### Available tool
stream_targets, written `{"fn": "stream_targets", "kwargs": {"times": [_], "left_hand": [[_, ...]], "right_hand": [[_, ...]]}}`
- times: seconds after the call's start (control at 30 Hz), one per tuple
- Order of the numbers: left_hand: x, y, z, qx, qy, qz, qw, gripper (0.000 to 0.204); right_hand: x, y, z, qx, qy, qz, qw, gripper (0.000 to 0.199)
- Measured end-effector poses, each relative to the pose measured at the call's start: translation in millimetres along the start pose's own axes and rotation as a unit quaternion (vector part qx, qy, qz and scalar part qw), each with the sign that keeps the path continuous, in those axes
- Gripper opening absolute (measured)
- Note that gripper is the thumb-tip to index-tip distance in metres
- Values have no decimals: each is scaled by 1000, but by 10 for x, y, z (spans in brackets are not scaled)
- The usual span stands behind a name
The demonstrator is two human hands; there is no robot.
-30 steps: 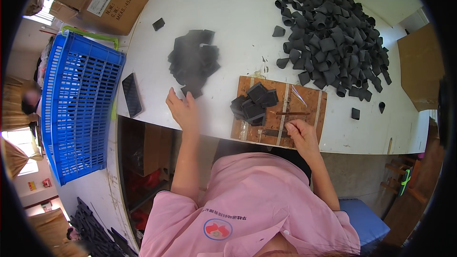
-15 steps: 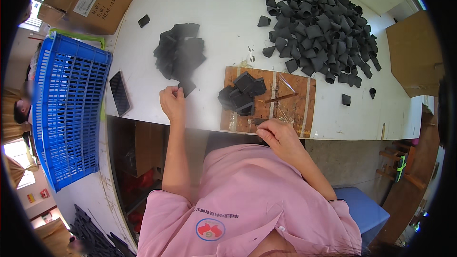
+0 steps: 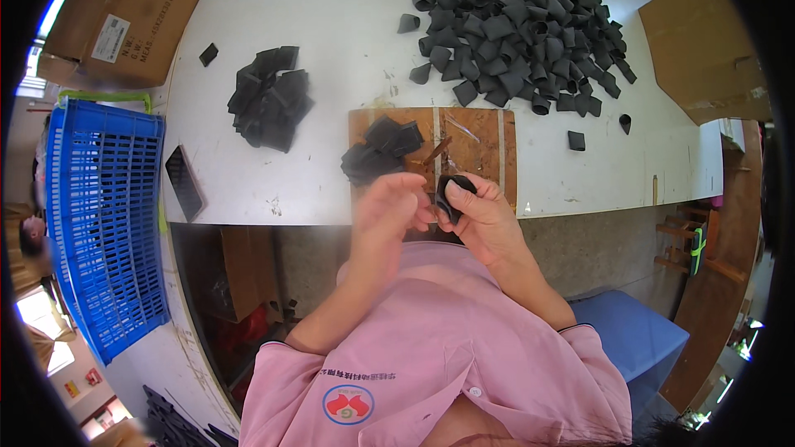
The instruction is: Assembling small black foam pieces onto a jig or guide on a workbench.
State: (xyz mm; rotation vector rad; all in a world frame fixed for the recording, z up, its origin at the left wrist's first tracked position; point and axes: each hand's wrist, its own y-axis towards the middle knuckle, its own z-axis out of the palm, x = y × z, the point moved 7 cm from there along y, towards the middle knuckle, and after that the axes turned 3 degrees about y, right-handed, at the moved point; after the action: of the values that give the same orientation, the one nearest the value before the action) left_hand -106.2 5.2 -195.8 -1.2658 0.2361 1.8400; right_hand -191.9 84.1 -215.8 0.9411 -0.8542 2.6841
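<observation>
Over the front edge of the wooden board (image 3: 507, 149), my right hand (image 3: 489, 219) grips a small black folded piece (image 3: 454, 197), its thumb pressed on top. My left hand (image 3: 387, 209) is close against that piece's left side, its fingers curled and smeared by motion. Whether they pinch anything is hidden. Just beyond my hands, a small stack of flat black pieces (image 3: 383, 147) lies on the board's left part. A narrow brown strip (image 3: 439, 150) rests on the board beside it. Farther left is a pile of flat black pieces (image 3: 269, 103).
A large heap of curled black pieces (image 3: 513, 29) covers the table's far right. A phone (image 3: 184, 182) lies at the left edge, next to a blue plastic basket (image 3: 108, 223). Cardboard boxes (image 3: 120, 16) stand at both sides. A blue stool (image 3: 629, 331) is at lower right.
My left hand has come from the left pile across to my right hand. The right hand has lifted and turned, showing the black piece. The whole view has shifted slightly.
</observation>
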Motion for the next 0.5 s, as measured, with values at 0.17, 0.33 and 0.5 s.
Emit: {"fn": "stream_targets", "kwargs": {"times": [0.17,0.33,0.5], "left_hand": [[35,-42,219,29,43,37,998,19],[74,2,253,11,101,40,994,8],[49,57,149,-25,257,115,959,4]], "right_hand": [[-37,-67,-61,-90,145,40,985,11],[-1,-63,-120,-59,126,25,990,11],[217,-58,-219,-102,-247,-147,952,16]]}}
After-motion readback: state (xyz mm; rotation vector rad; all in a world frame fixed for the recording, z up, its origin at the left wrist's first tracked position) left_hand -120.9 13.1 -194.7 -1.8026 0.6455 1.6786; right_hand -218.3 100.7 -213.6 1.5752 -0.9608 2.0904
